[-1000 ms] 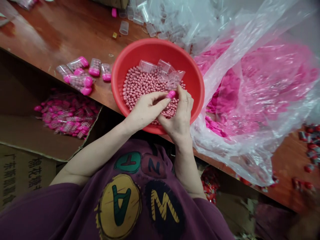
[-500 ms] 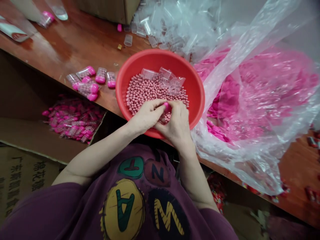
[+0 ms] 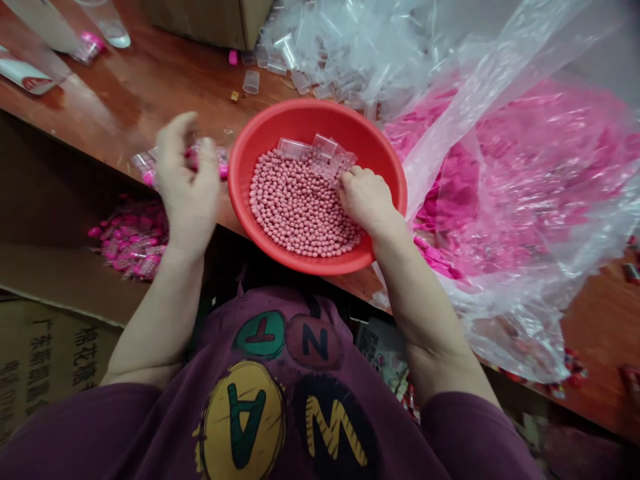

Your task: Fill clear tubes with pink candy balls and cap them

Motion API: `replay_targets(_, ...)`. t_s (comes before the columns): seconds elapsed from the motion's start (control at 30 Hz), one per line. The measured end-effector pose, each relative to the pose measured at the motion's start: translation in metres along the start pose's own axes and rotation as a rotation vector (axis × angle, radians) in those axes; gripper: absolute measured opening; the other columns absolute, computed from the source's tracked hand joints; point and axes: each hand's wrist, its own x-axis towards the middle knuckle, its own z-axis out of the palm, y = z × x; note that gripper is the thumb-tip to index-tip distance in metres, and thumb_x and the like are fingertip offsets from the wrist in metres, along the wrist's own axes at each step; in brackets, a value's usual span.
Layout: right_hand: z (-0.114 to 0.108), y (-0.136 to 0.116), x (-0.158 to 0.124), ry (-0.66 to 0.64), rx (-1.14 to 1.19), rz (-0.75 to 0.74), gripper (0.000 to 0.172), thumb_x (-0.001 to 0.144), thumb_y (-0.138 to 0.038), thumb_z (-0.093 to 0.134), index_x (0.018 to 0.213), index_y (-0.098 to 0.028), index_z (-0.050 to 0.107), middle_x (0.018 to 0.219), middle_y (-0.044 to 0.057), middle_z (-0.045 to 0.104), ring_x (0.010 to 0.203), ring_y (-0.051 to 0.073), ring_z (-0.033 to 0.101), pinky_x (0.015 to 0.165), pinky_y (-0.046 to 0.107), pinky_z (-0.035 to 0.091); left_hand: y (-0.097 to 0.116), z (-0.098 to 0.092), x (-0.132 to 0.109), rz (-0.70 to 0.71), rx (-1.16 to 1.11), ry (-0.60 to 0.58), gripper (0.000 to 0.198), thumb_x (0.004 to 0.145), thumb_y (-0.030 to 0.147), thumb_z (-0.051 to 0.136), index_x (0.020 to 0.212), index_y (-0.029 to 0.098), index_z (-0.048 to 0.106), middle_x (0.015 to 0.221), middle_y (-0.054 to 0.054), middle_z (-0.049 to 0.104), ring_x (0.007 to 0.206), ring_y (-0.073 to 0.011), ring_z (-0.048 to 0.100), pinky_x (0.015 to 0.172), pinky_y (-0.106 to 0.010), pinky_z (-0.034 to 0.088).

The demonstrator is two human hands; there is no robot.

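Left hand (image 3: 187, 193): fingers spread near filled tubes (image 3: 145, 164). Right hand (image 3: 369, 200): fingers at clear tubes (image 3: 325, 152), grip unclear. Bowl (image 3: 315, 120) apparently confines loose beads (image 3: 300, 210).

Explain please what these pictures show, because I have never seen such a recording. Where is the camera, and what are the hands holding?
No machine is here: a person works bare-handed, and every picture comes from one camera worn on that person's head, looking forward and down. On the wooden table stands a red bowl with pink beads and some clear cups. Behind it lies a pile of cups; to its right, a plastic bag of bright pink pieces. The right hand is inside the bowl, at the clear cups; whether it grips one, I cannot tell. The left hand is over small pink-capped containers left of the bowl; it is blurred, so I cannot tell whether it holds one.
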Motion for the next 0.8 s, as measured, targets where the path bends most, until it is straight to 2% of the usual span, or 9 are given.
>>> replay_targets(0.07, -0.003, -0.001, -0.006, 0.034, 0.106, 0.004, 0.023, 0.103, -0.021, 0.056, 0.109, -0.015, 0.078, 0.122, 0.025, 0.081, 0.111, 0.037, 0.073, 0.102, 0.057, 0.062, -0.001, 0.021, 0.004, 0.026, 0.048, 0.011, 0.042, 0.101, 0.029, 0.072, 0.143, 0.028, 0.074, 0.126, -0.009, 0.076, 0.124, -0.0307, 0.07, 0.104, -0.046, 0.061)
replay_targets(0.17, -0.007, -0.002, -0.021, 0.081, 0.53, 0.013, 0.024, 0.108, -0.034, 0.059, 0.112, -0.019, 0.077, 0.106, 0.012, 0.084, 0.093, 0.027, 0.077, 0.089, 0.045, 0.066, -0.018, 0.048, 0.012, 0.065, 0.139, 0.003, 0.041, 0.094, 0.017, 0.072, 0.134, 0.023, 0.076, 0.131, -0.011, 0.073, 0.128, -0.0311, 0.069, 0.11, -0.047, 0.06)
replay_targets(0.27, -0.006, -0.005, -0.034, 0.057, 1.013, 0.026, 0.051, 0.104, -0.066, 0.067, 0.134, -0.024, 0.07, 0.09, 0.001, 0.08, 0.068, 0.019, 0.073, 0.066, 0.036, 0.063, -0.04, 0.064, 0.018, 0.173, 0.23, -0.084, 0.043, 0.09, 0.007, 0.066, 0.129, 0.019, 0.077, 0.143, -0.014, 0.069, 0.14, -0.0316, 0.066, 0.122, -0.049, 0.054)
replay_targets(0.37, 0.0, -0.009, -0.043, 0.044, 1.243, 0.092, 0.074, 0.089, -0.085, 0.077, 0.133, -0.028, 0.062, 0.084, -0.003, 0.075, 0.059, 0.017, 0.067, 0.058, 0.035, 0.059, -0.05, 0.071, 0.022, 0.297, 0.268, -0.236, 0.048, 0.088, 0.003, 0.065, 0.132, 0.02, 0.077, 0.153, -0.014, 0.068, 0.15, -0.03, 0.06, 0.128, -0.049, 0.048)
replay_targets(0.43, 0.003, -0.01, -0.047, 0.011, 1.288, 0.133, 0.076, 0.088, -0.09, 0.074, 0.132, -0.029, 0.06, 0.086, -0.002, 0.076, 0.058, 0.017, 0.066, 0.058, 0.036, 0.058, -0.049, 0.073, 0.025, 0.328, 0.283, -0.292, 0.039, 0.089, 0.008, 0.069, 0.124, 0.019, 0.079, 0.142, -0.013, 0.075, 0.139, -0.0287, 0.066, 0.124, -0.047, 0.05)
replay_targets(0.53, 0.001, -0.01, -0.057, 0.007, 1.291, 0.169, 0.074, 0.099, -0.089, 0.06, 0.143, -0.031, 0.055, 0.092, 0.001, 0.08, 0.06, 0.017, 0.068, 0.06, 0.037, 0.06, -0.048, 0.072, 0.033, 0.289, 0.36, -0.295, 0.01, 0.094, 0.017, 0.073, 0.1, 0.02, 0.08, 0.105, -0.009, 0.078, 0.11, -0.0264, 0.072, 0.112, -0.043, 0.053)
replay_targets(0.67, -0.02, -0.001, -0.088, 0.3, 1.167, 0.196, 0.058, 0.108, -0.078, 0.057, 0.144, -0.032, 0.059, 0.1, 0.003, 0.084, 0.067, 0.016, 0.071, 0.064, 0.034, 0.059, -0.05, 0.071, 0.049, 0.096, 0.724, -0.273, 0.019, 0.089, 0.005, 0.067, 0.078, 0.018, 0.075, 0.086, -0.008, 0.068, 0.107, -0.0314, 0.074, 0.113, -0.047, 0.05)
replay_targets(0.73, -0.03, 0.01, -0.11, 0.431, 1.127, 0.203, 0.044, 0.108, -0.068, 0.065, 0.131, -0.031, 0.067, 0.095, 0.002, 0.082, 0.066, 0.016, 0.068, 0.063, 0.033, 0.058, -0.047, 0.075, 0.056, 0.01, 1.027, -0.39, 0.027, 0.087, -0.004, 0.059, 0.081, 0.013, 0.078, 0.093, -0.014, 0.072, 0.114, -0.0368, 0.077, 0.112, -0.05, 0.051)
replay_targets(0.8, -0.035, 0.028, -0.132, 0.503, 1.085, 0.245, 0.031, 0.106, -0.059, 0.072, 0.118, -0.03, 0.073, 0.091, 0.001, 0.081, 0.064, 0.015, 0.067, 0.062, 0.032, 0.055, -0.042, 0.085, 0.06, 0.027, 1.303, -0.605, 0.036, 0.092, -0.006, 0.051, 0.094, 0.007, 0.084, 0.104, -0.022, 0.078, 0.119, -0.0398, 0.077, 0.108, -0.048, 0.054)
